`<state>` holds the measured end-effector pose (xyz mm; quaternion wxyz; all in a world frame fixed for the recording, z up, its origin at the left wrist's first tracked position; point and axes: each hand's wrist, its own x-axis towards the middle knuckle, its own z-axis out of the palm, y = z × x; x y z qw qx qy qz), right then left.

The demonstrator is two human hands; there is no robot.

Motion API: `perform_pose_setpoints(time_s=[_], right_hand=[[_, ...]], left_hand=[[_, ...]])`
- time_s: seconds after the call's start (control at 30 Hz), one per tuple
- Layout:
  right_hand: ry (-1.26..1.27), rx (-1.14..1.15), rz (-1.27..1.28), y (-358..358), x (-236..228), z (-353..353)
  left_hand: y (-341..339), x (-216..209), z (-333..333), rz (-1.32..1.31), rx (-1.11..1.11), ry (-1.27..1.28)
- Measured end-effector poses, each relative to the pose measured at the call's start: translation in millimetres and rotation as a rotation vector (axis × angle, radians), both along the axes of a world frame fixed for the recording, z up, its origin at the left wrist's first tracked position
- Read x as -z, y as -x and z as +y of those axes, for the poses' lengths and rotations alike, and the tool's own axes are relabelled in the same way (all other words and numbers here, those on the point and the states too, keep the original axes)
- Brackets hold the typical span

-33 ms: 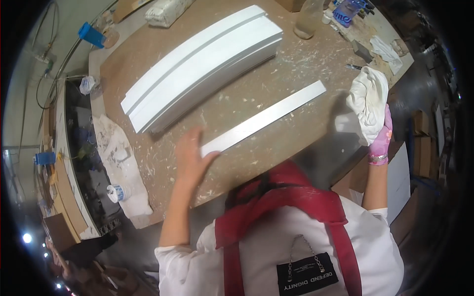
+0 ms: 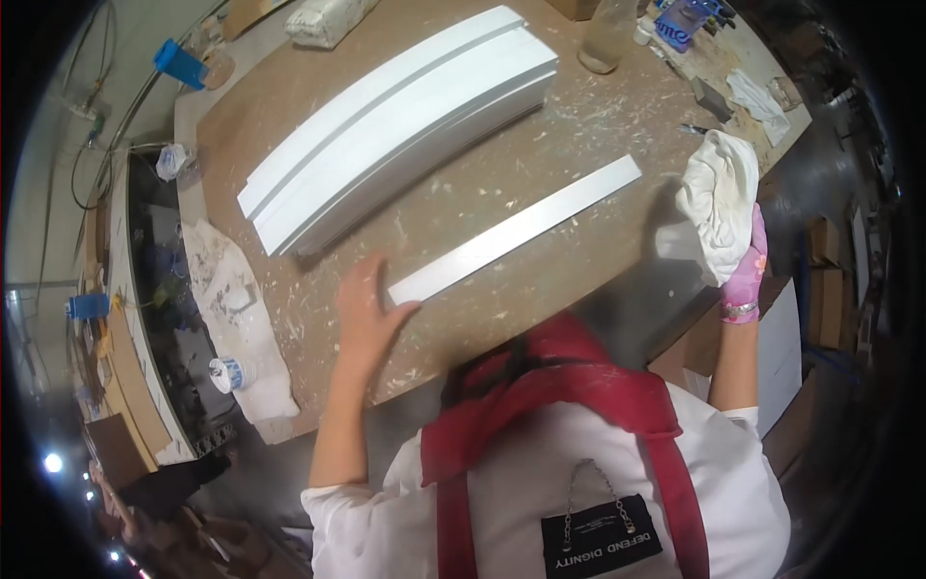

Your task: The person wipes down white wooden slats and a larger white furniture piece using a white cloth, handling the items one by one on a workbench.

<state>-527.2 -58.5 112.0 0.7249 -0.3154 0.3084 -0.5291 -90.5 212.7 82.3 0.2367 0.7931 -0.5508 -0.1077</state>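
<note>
A narrow white strip [image 2: 516, 230] lies slantwise on the brown worktable [image 2: 569, 280]. My bare left hand [image 2: 362, 314] is at its lower left end, thumb spread from the fingers and nothing gripped; whether the skin touches the strip I cannot tell. My right hand [image 2: 745, 275], in a pink patterned glove, holds a bunched white cloth [image 2: 719, 198] beyond the table's right edge. The cloth hides most of the fingers. Behind the strip stands a stack of curved white pieces [image 2: 405, 135], its top stepped.
A stained white sheet [image 2: 227, 299] with a small tub [image 2: 229, 374] lies along the left edge. At the back are a wrapped white package [image 2: 328, 21], a blue cup [image 2: 178, 63] and a cloudy clear container [image 2: 600, 48]. A dark block [image 2: 712, 99] and crumpled cloth [image 2: 757, 104] sit far right.
My left hand has shifted slightly left, its fingers a little lower beside the strip's end. My right hand with the cloth looks nearly the same.
</note>
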Motion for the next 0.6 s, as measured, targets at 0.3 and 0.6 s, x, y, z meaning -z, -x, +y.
perform_pose_setpoints(time_s=[0.3,0.6], right_hand=[[-0.062,-0.220,0.113,-93.0,1.0,29.0],[1.561,-0.576,0.996,-294.7,6.5,150.0]], left_hand=[[7.8,45.9,41.9,0.224,-0.164,0.171],[11.6,66.8,33.6,0.924,-0.336,0.356]])
